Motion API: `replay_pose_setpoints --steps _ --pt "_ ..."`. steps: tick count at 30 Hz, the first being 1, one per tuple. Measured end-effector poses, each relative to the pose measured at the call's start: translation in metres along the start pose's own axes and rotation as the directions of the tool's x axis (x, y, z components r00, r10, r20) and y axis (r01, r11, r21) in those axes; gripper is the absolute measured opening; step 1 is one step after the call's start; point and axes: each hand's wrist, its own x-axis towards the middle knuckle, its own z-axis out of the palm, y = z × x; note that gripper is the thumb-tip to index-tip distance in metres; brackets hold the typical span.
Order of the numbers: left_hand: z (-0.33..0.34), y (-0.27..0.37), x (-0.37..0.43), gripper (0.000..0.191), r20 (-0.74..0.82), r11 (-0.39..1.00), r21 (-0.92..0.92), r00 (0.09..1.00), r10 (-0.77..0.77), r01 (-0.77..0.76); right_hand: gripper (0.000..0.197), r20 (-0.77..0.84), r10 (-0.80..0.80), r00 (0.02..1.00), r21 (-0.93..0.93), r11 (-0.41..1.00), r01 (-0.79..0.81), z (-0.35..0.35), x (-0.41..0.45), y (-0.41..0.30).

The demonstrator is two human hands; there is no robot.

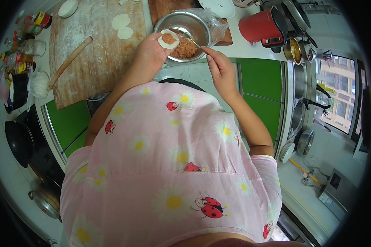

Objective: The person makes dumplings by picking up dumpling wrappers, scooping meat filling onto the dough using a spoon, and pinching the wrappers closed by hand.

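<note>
My left hand (153,55) holds a round dumpling wrapper (163,44) on its fingers, close to the near left rim of a steel bowl. A portion of orange-brown filling (169,38) lies on the wrapper. In my right hand (220,66) is the handle of a metal utensil (195,42), probably a spoon, gripped between thumb and fingers; it reaches over the steel bowl (206,29). More minced filling (184,49) sits in the bowl's near part. Loose wrappers (125,32) lie on the floured wooden board (102,68) at the left, beside a wooden rolling pin (71,61).
A white bowl (68,8) stands on the board's far left corner. Sauce bottles (21,58) and a bag of white dough or flour (38,85) are left of the board. Right of the bowl are a plastic bag (218,26), a white plate (219,6) and a red pitcher (256,25).
</note>
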Motion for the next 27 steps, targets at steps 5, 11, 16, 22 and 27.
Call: replay_pose_setpoints --steps 5,11,16,22,27 --pt "-0.002 0.0 0.005 0.032 -0.011 1.0 0.024 1.0 0.018 -0.017 0.029 0.008 -0.061 0.998 -0.158 0.986 0.062 -0.011 0.002 -0.002" --pt "0.0 -0.001 0.009 0.033 0.001 0.999 0.035 0.999 0.039 -0.039 0.036 0.075 -0.176 0.982 -0.227 0.956 0.188 -0.018 0.0 0.0" --pt "0.003 -0.004 0.009 0.033 0.069 0.997 0.044 0.996 0.055 -0.058 0.04 0.115 -0.209 0.971 -0.235 0.944 0.231 -0.016 -0.002 0.003" --pt "0.006 -0.009 0.015 0.032 0.072 0.994 0.079 0.995 0.067 -0.072 0.042 0.142 -0.237 0.961 -0.298 0.916 0.27 -0.014 -0.003 0.001" --pt "0.002 -0.012 0.025 0.033 0.117 0.993 0.063 0.989 0.093 -0.101 0.041 0.123 -0.232 0.965 -0.364 0.894 0.262 -0.015 -0.004 -0.006"
